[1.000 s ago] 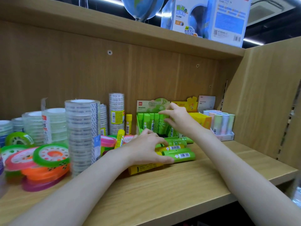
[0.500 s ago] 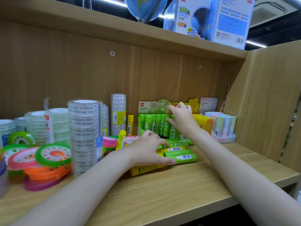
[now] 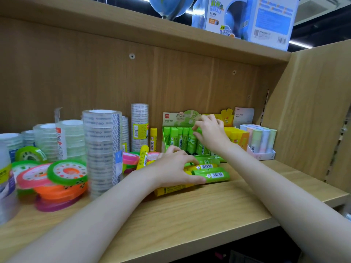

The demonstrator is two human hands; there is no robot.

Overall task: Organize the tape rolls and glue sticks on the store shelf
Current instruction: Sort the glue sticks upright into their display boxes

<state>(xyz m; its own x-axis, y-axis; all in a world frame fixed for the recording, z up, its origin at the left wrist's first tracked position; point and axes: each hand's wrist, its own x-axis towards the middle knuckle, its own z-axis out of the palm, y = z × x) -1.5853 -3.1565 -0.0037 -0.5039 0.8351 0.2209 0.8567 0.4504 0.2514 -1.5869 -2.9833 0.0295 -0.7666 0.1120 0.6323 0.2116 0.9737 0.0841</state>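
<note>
On the wooden shelf [image 3: 190, 215], my left hand [image 3: 174, 168] arches over several loose green glue sticks [image 3: 214, 174] lying flat, fingers and thumb curled round them. A yellow glue stick [image 3: 171, 190] lies under that hand. My right hand [image 3: 210, 133] reaches into the green display box [image 3: 178, 118] and pinches one of the upright green sticks [image 3: 173, 137] at the right end of the row. To the left are stacks of clear tape rolls [image 3: 102, 149] and a pile of coloured tape rolls [image 3: 67, 171].
One yellow glue stick [image 3: 153, 138] stands by the back wall, and another [image 3: 143, 157] leans on the pink tape. A yellow box [image 3: 237, 135] and a tray of pastel sticks [image 3: 260, 139] sit at the right. The side panel [image 3: 313, 111] closes the shelf on the right, and globe boxes [image 3: 247, 18] stand above.
My right hand has shifted slightly at the right end of the upright green sticks. My left hand stays on the lying sticks.
</note>
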